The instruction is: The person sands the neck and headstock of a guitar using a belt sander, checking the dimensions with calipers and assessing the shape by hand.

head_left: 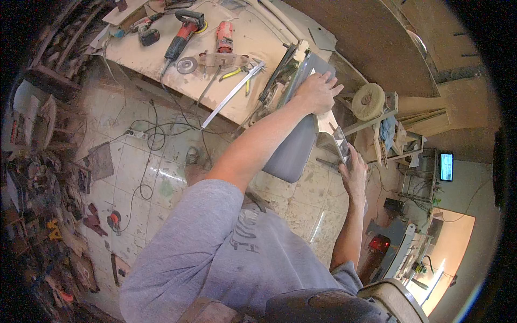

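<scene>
Pale wood (326, 124), likely light, stiff: left hand (316, 93) splayed atop, right hand (353, 169) seemingly gripping its near end, best hold.

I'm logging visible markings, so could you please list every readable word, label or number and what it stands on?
Grey shirt: dark lettering on the front, creased; left unquoted here.
Lit screen: contents too small to read.
Red power tools: any print too small to read.
Metallic piece at the right hand: no text I can make out.
</scene>
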Action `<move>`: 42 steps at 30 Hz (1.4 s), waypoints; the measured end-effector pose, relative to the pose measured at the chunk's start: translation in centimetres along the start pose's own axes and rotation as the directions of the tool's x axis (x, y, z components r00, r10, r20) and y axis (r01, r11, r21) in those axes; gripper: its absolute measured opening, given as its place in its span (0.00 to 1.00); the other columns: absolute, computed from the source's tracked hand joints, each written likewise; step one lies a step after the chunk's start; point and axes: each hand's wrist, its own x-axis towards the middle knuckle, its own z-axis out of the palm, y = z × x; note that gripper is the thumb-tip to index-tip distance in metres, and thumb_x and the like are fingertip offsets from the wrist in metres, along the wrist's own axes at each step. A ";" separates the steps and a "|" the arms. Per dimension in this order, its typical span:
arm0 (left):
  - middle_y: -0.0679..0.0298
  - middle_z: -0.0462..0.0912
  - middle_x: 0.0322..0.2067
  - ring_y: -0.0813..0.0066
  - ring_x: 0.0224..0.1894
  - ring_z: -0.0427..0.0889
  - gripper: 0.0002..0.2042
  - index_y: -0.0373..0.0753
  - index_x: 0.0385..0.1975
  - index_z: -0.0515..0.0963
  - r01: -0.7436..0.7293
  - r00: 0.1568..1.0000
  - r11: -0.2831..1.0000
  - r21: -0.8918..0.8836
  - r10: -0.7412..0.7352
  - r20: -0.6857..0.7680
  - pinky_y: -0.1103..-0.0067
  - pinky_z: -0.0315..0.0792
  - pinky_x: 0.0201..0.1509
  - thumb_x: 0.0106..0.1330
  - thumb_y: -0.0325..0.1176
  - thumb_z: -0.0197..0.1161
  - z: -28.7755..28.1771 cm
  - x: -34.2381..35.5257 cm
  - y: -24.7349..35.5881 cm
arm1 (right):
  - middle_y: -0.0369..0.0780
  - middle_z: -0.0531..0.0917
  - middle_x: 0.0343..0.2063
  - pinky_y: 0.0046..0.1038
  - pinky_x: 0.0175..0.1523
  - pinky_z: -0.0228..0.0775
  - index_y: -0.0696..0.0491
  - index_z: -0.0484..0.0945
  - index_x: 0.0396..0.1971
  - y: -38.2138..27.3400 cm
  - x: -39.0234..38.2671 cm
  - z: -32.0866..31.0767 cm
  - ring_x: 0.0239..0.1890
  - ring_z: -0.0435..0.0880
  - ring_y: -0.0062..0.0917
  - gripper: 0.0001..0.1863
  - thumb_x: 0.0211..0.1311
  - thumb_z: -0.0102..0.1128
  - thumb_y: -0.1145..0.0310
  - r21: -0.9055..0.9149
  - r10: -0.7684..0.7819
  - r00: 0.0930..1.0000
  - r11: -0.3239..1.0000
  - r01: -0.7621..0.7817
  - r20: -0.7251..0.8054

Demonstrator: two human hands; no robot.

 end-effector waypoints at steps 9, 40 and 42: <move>0.54 0.72 0.71 0.54 0.72 0.70 0.30 0.43 0.72 0.69 0.067 0.998 0.996 -0.066 -0.066 0.006 0.61 0.62 0.74 0.70 0.42 0.53 0.8 0.2 0.7 | 0.46 0.80 0.61 0.45 0.70 0.62 0.48 0.71 0.69 1.4 0.4 -0.2 0.63 0.77 0.44 0.38 0.56 0.71 0.67 -0.018 -0.060 0.998 0.998 0.060 0.001; 0.55 0.65 0.75 0.54 0.78 0.61 0.29 0.47 0.76 0.64 0.102 0.995 0.995 0.003 -0.102 -0.014 0.58 0.55 0.80 0.74 0.41 0.46 -0.1 -0.3 -0.9 | 0.47 0.79 0.60 0.44 0.70 0.64 0.52 0.70 0.68 -0.2 -0.6 1.3 0.65 0.74 0.45 0.33 0.61 0.64 0.74 0.033 -0.021 0.992 0.999 0.025 -0.121; 0.55 0.65 0.75 0.55 0.78 0.60 0.29 0.47 0.76 0.64 0.091 0.996 0.996 -0.002 -0.090 0.011 0.58 0.55 0.80 0.74 0.40 0.47 -0.5 -0.2 -0.9 | 0.47 0.79 0.60 0.44 0.70 0.64 0.52 0.70 0.68 -0.3 -1.0 1.5 0.65 0.74 0.45 0.33 0.60 0.64 0.75 0.040 -0.018 0.991 0.999 0.023 -0.132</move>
